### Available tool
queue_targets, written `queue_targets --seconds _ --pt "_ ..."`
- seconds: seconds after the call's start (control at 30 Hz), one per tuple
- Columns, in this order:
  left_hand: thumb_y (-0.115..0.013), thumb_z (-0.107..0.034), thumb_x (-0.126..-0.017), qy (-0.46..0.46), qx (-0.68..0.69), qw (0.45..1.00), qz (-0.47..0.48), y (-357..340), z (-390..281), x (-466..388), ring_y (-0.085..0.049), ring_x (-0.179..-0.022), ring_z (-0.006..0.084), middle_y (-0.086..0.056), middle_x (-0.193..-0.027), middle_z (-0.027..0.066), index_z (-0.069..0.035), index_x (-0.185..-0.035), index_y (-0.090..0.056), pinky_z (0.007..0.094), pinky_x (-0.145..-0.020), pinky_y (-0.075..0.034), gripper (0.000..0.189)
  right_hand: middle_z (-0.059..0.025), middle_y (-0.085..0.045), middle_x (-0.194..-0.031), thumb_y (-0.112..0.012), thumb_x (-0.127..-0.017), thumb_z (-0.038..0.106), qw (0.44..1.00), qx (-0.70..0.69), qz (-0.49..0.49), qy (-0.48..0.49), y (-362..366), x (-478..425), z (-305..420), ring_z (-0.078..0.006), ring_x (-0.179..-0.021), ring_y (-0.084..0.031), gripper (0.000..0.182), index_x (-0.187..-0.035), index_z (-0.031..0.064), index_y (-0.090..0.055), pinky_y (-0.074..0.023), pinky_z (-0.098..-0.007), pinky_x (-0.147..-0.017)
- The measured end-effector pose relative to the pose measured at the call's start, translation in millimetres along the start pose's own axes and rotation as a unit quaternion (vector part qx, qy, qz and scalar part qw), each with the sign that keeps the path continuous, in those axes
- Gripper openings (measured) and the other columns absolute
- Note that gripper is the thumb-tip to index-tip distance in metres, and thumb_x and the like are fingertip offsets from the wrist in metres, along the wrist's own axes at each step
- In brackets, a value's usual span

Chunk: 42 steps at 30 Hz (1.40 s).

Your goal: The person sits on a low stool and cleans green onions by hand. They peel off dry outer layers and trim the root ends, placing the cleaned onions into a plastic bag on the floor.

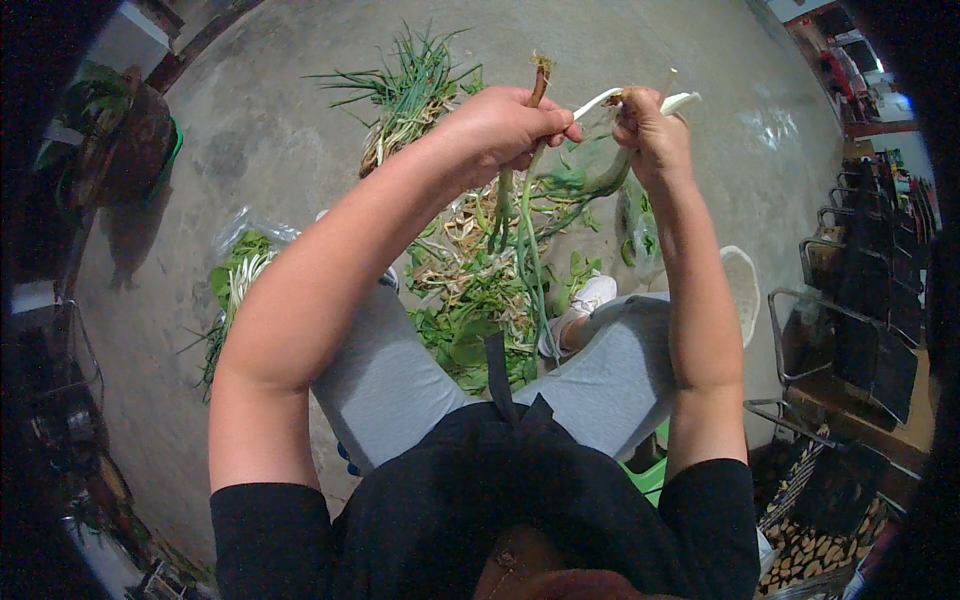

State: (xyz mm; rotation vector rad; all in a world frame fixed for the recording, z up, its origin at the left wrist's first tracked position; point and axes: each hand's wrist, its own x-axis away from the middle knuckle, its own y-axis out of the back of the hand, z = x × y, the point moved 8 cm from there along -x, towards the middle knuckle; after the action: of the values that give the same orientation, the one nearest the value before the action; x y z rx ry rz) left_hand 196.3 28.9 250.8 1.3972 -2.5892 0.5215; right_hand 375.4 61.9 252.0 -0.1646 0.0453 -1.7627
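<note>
My left hand (517,124) grips green onions (527,225); a brown, rooted end stands up above its fingers and long green leaves hang below. A white stalk (598,103) spans the gap between both hands. My right hand (654,131) is closed on its root end and on more onion, with pale pieces (681,101) sticking out at the right and darker leaves trailing under it. Beneath the hands, a heap of peeled skins and green leaves (472,330) lies on the floor between my legs. Beyond my left forearm rests a bunch of unpeeled green onions (420,90).
White-stemmed onions (250,276) and a clear plastic bag (259,227) with leaves lie at the left. Another bag (643,236) with greens is near my right forearm. A plant pot (135,142) stands far left; metal-framed chairs (832,300) line the right. Part of a green stool (651,476) shows beneath me.
</note>
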Motion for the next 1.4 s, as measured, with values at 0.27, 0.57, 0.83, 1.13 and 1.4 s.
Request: queue_targets --seconds 0.27,0.57,0.83,1.13,1.4 --pt "-0.058 -0.026 -0.087 0.019 0.002 0.999 -0.031 24 9 5 -0.034 -0.051 0.0041 -0.053 -0.069 -0.0076 -0.008 -0.094 -0.065 0.0207 -0.046 -0.026 0.020 0.0036 -0.050 -0.070 -0.067 -0.077 0.017 0.986 0.098 0.123 -0.051 10 13 22 -0.0043 -0.055 -0.039 0.037 -0.111 0.0042 -0.060 -0.0315 -0.0195 -0.046" --pt "-0.061 -0.026 -0.086 -0.009 0.010 0.999 -0.041 21 8 -1 -0.037 -0.056 0.0027 -0.058 -0.076 -0.0060 -0.008 -0.098 -0.066 0.0183 -0.050 -0.027 0.023 0.0000 -0.058 -0.089 -0.071 -0.076 0.022 0.967 0.188 0.149 -0.080 -11 27 4 -0.0036 -0.061 -0.040 0.048 -0.120 0.0071 -0.057 -0.0302 -0.0182 -0.049" --pt "-0.064 -0.026 -0.084 -0.020 -0.003 0.999 -0.048 20 7 -1 -0.041 -0.060 0.0033 -0.058 -0.079 -0.0042 -0.008 -0.099 -0.065 0.0191 -0.052 -0.029 0.023 0.0043 -0.056 -0.082 -0.070 -0.080 0.029 0.976 0.071 0.181 -0.095 -23 36 22 -0.0020 -0.060 -0.039 0.039 -0.112 0.0082 -0.063 -0.0300 -0.0163 -0.049" --pt "-0.061 -0.029 -0.085 0.008 0.081 0.996 -0.030 14 20 -11 -0.045 -0.069 0.0075 -0.059 -0.093 0.0024 -0.006 -0.097 -0.062 0.0212 -0.057 -0.034 0.027 -0.0012 -0.052 -0.066 -0.055 -0.090 0.032 0.984 -0.002 0.161 -0.081 -39 24 -1 -0.0073 -0.056 -0.046 0.034 -0.088 -0.0011 -0.063 -0.0359 -0.0194 -0.049" --pt "-0.039 -0.017 -0.096 -0.041 0.397 0.916 0.052 38 -6 -19 -0.051 -0.084 0.0196 -0.050 -0.109 0.0186 0.012 -0.117 -0.047 0.0291 -0.069 -0.044 0.037 -0.0074 -0.062 -0.074 -0.050 -0.093 0.032 0.983 0.043 0.175 -0.030 -44 42 10 -0.0087 -0.056 -0.051 0.033 -0.089 0.0011 -0.061 -0.0357 -0.0220 -0.046"
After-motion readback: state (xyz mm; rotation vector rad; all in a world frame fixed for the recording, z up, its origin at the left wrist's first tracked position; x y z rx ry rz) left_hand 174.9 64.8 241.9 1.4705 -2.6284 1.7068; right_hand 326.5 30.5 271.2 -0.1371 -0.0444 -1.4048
